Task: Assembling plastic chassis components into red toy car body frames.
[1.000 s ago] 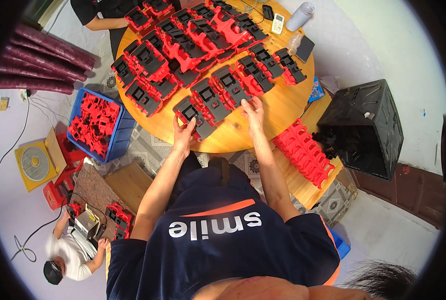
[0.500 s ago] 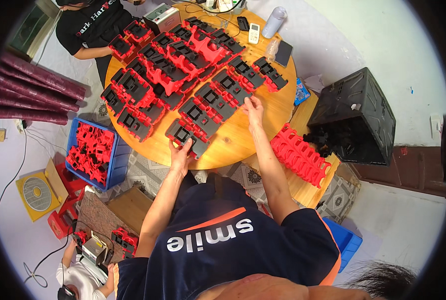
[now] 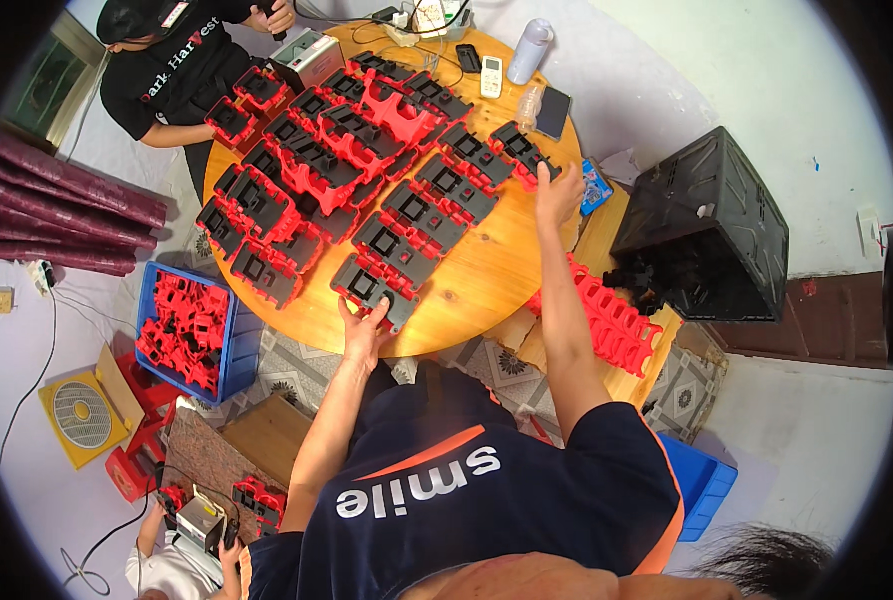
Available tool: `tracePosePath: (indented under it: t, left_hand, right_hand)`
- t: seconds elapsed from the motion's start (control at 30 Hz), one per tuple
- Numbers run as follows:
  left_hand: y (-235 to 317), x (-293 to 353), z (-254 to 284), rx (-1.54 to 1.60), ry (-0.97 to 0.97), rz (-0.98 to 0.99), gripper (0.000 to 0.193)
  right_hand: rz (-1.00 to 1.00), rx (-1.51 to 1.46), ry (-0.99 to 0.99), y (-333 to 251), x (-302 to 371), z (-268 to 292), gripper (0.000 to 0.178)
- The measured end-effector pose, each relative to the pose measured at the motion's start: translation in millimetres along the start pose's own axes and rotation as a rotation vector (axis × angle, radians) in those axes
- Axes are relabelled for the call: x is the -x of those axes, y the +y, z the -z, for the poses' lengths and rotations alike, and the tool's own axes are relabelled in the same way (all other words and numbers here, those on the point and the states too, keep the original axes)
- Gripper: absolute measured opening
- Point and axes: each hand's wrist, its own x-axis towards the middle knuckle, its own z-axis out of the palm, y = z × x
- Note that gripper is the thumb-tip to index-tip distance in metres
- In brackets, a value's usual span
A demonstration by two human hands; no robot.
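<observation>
On the round wooden table, several red-and-black plastic parts (image 3: 424,218) lie in a slanting row in front of me. My left hand (image 3: 363,330) grips the nearest part (image 3: 366,287), its thumb on the black top and its fingers at the edge. At the far right end of that row, my right hand (image 3: 560,192) has its fingers closed on the edge of the last part (image 3: 523,150); some of its fingers are hidden. Beyond the row stand stacked red-and-black parts (image 3: 316,150), covering much of the table's left and middle.
Right of the table, red plastic frames (image 3: 606,315) line a wooden bench, beside a black crate (image 3: 706,235) on its side. A blue bin (image 3: 228,340) holds red parts at left. A bottle (image 3: 531,50) and remote (image 3: 491,77) stand far back. Co-workers sit far left and lower left.
My right hand has moved away from me and right, from the row's near side to its end part. My left hand stays on the nearest part. The view has shifted slightly.
</observation>
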Motion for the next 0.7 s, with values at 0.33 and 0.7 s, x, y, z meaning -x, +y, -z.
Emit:
tracePosePath:
  t: [0.33, 0.7]
  left_hand:
    - [-7.8, 1.4, 0.2, 0.019, 0.002, -0.030, 0.100]
    - [5.4, -3.8, 0.3, -0.043, 0.094, -0.139, 0.090]
  right_hand:
    - [-0.441, -0.767, -0.372, 17.0, -52.7, -70.5, 0.064]
    - [-0.514, -0.826, -0.213, 7.8, 49.3, -16.6, 0.079]
